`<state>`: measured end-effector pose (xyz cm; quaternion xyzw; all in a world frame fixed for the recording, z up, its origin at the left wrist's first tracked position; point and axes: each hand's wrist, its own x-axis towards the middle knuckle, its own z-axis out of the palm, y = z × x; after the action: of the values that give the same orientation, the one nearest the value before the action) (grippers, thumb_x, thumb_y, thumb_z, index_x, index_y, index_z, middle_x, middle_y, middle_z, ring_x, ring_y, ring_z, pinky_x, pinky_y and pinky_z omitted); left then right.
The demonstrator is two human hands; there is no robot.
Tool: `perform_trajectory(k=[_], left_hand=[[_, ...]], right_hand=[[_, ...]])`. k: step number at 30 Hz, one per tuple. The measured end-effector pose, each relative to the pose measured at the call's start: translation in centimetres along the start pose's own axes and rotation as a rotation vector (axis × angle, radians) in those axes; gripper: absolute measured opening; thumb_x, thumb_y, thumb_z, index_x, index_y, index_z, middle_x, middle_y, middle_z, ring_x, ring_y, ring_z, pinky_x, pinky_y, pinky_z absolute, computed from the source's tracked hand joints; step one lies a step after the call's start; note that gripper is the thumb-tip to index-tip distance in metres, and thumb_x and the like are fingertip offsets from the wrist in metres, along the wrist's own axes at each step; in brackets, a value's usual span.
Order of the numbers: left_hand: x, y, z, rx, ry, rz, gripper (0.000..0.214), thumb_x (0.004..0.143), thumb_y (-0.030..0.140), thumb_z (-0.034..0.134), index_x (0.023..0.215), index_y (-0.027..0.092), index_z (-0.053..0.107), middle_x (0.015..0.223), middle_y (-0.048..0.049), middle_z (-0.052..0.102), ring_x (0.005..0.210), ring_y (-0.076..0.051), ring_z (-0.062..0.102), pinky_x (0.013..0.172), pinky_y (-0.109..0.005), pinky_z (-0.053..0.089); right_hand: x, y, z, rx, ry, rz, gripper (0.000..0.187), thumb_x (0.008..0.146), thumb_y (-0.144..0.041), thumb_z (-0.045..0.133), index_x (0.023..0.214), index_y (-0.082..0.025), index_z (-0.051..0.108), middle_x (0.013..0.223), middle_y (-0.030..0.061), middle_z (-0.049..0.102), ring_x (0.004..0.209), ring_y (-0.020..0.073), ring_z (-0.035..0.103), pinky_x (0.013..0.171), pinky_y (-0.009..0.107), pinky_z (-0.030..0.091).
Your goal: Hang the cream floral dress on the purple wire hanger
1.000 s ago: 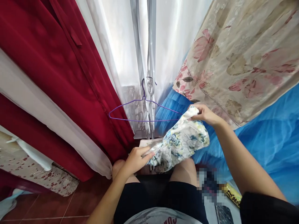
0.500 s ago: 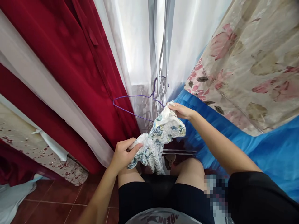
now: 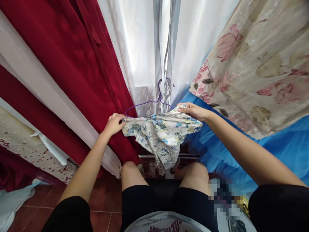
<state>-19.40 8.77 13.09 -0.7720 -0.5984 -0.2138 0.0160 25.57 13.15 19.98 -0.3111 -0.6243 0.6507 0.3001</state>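
White crinkled-cloth garment with blue and yellow floral print point(image 3: 166, 132) is hanging in soft, uneven folds between the two hands, above and just beyond the person's knees. Left-hand fingers point(image 3: 118, 122) are pinching one gathered end; the right hand point(image 3: 193, 111) is pinching the opposite upper corner, thumb in front. Thin, smooth, purple triangular hanger point(image 3: 145, 102) is disappearing behind or inside the cloth, which one being unclear. Gauzy, bright-blue fabric point(image 3: 222, 154) is draping beside the right forearm.
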Motion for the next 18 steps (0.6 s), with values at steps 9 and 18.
perform_trajectory(k=[9, 18], left_hand=[[4.9, 9.1, -2.8, -0.47, 0.278, 0.163, 0.026, 0.089, 0.021, 0.05, 0.113, 0.019, 0.061, 0.119, -0.0075, 0.068, 0.092, -0.018, 0.064, 0.088, -0.03, 0.05], [1.9, 11.6, -1.5, -0.533, 0.632, 0.002, 0.028, 0.101, 0.035, 0.045, 0.092, 0.018, 0.065, 0.084, -0.004, 0.066, 0.08, -0.016, 0.062, 0.075, -0.026, 0.047]], right_hand=[[-1.6, 0.0, 0.4, -0.177, 0.144, 0.051, 0.047, 0.071, -0.061, 0.085, 0.08, -0.016, 0.071, 0.068, 0.0041, 0.068, 0.058, 0.0147, 0.058, 0.053, 0.026, 0.046], [-9.1, 5.8, -0.4, -0.343, 0.582, -0.277, 0.06, 0.083, -0.065, 0.072, 0.057, -0.022, 0.038, 0.053, -0.0049, 0.031, 0.051, 0.0101, 0.026, 0.049, 0.027, 0.02]])
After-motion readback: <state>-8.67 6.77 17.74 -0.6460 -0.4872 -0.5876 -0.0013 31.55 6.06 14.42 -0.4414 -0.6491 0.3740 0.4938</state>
